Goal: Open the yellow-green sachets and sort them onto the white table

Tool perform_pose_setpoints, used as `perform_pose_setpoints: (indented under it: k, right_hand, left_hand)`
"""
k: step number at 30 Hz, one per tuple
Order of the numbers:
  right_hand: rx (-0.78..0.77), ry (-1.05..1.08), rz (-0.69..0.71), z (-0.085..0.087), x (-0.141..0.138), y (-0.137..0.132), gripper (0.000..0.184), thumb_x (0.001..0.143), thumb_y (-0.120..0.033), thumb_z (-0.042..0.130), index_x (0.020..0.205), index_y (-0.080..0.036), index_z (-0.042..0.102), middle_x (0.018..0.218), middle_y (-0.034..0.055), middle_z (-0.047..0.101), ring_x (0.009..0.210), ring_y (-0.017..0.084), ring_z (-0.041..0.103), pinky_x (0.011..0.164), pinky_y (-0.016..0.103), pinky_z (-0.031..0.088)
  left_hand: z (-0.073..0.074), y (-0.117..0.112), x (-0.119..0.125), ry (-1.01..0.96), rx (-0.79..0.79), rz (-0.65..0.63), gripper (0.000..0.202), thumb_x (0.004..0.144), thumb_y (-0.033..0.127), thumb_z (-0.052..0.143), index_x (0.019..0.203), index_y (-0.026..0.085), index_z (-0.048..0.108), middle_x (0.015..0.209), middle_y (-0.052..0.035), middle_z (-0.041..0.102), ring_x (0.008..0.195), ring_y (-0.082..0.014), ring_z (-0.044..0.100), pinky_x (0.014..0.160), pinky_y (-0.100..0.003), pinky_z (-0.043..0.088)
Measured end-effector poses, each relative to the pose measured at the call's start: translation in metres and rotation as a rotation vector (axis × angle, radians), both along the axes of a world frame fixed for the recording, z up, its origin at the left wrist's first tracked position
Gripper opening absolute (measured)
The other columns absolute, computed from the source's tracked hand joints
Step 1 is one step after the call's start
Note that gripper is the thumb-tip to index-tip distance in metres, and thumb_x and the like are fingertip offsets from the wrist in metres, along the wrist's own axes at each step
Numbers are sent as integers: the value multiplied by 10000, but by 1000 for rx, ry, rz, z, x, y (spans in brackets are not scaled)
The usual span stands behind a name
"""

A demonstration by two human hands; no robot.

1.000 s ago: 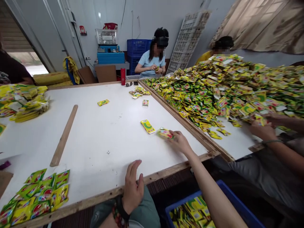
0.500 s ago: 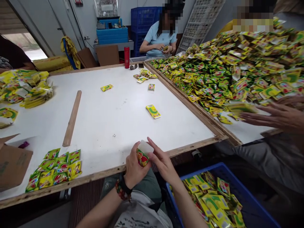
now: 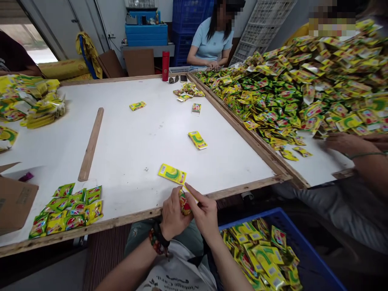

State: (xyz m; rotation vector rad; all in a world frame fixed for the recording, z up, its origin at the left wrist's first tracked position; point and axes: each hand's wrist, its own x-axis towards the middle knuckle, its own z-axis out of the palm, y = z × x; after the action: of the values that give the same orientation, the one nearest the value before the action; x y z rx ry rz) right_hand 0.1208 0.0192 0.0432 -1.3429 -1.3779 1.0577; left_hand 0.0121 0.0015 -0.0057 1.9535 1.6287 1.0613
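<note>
Just over the table's near edge, my left hand is closed around a small packet with a red and green print. The fingers of my right hand press at the packet's upper end, where a bit of white shows; much of the packet is hidden by both hands. Right beyond my fingertips, a flat yellow packet with a green curved print lies on the white table. Another yellow packet lies farther off.
A blue crate of packets stands low at my right. Filled sachets lie in rows at the left, near a cardboard box and a wooden strip. A large packet heap covers the right table, where a co-worker's hand reaches.
A yellow packet now lies on the table beyond my hands, where none lay before. My right fingers have closed in on the held packet's white top. The view has shifted slightly.
</note>
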Motion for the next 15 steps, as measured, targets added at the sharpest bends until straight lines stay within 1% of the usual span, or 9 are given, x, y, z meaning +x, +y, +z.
perform_pose_setpoints:
  k: [1, 4, 5, 7, 9, 10, 12, 13, 15]
  right_hand:
    - [-25, 29, 9, 0, -1, 1, 305, 849, -325, 605, 1111, -216, 717, 1023, 47, 760, 737, 217, 735, 726, 365, 601]
    - [-40, 108, 113, -1, -1, 3, 292, 853, -323, 608, 1097, -215, 726, 1090, 47, 740, 961, 249, 713, 882, 391, 559]
    - [-29, 101, 152, -1, 0, 2, 316, 847, -324, 621, 1131, -219, 710, 1117, 51, 730, 1014, 257, 696, 919, 405, 540]
    - [10, 40, 207, -2, 1, 1, 415, 829, -319, 651, 1232, -221, 648, 1187, 66, 702, 1048, 266, 678, 940, 421, 525]
    - [26, -31, 232, -4, 1, 1, 481, 839, -312, 642, 1308, -218, 586, 1213, 81, 690, 956, 253, 699, 877, 407, 551]
    - [24, -56, 234, -5, 1, 1, 475, 857, -315, 618, 1320, -220, 575, 1193, 83, 701, 867, 235, 709, 817, 389, 568]
    - [34, -75, 228, -6, 2, 1, 421, 885, -320, 573, 1295, -231, 602, 1109, 73, 738, 719, 204, 697, 710, 350, 573]
    - [50, -78, 224, -5, 4, 0, 392, 888, -321, 565, 1266, -236, 628, 1061, 66, 755, 692, 199, 690, 686, 336, 566]
    - [84, -102, 216, 1, 18, -6, 355, 883, -343, 561, 1196, -226, 682, 980, 66, 772, 711, 210, 697, 681, 321, 555]
  left_hand:
    - [1, 0, 0, -8, -13, 9, 614, 802, 388, 573, 1314, 141, 340, 1166, -166, 615, 983, -294, 662, 771, -416, 551]
    - [3, 0, 1, -51, -53, 52, 585, 802, 385, 566, 1290, 146, 352, 1123, -149, 621, 938, -279, 663, 752, -402, 548]
    - [4, 1, 1, -72, -75, 72, 566, 802, 372, 565, 1281, 154, 357, 1112, -139, 621, 930, -271, 661, 750, -395, 546]
    - [4, 4, 1, -109, -116, 97, 548, 787, 346, 582, 1263, 172, 373, 1096, -122, 619, 927, -262, 655, 755, -384, 543]
    - [2, 5, 1, -126, -137, 98, 548, 771, 311, 594, 1260, 182, 383, 1101, -117, 615, 943, -266, 650, 774, -393, 539]
    - [2, 6, 2, -126, -138, 90, 551, 766, 288, 592, 1265, 183, 383, 1115, -120, 611, 962, -274, 645, 789, -406, 536]
    - [3, 5, 3, -123, -134, 45, 553, 761, 238, 578, 1277, 185, 383, 1156, -126, 598, 1016, -284, 631, 832, -431, 528]
    - [6, 4, 2, -123, -140, 0, 560, 759, 227, 582, 1282, 190, 383, 1173, -122, 591, 1041, -282, 622, 854, -435, 524]
    - [15, 2, -2, -104, -146, -137, 613, 753, 267, 635, 1305, 201, 377, 1219, -115, 571, 1105, -278, 591, 913, -441, 507]
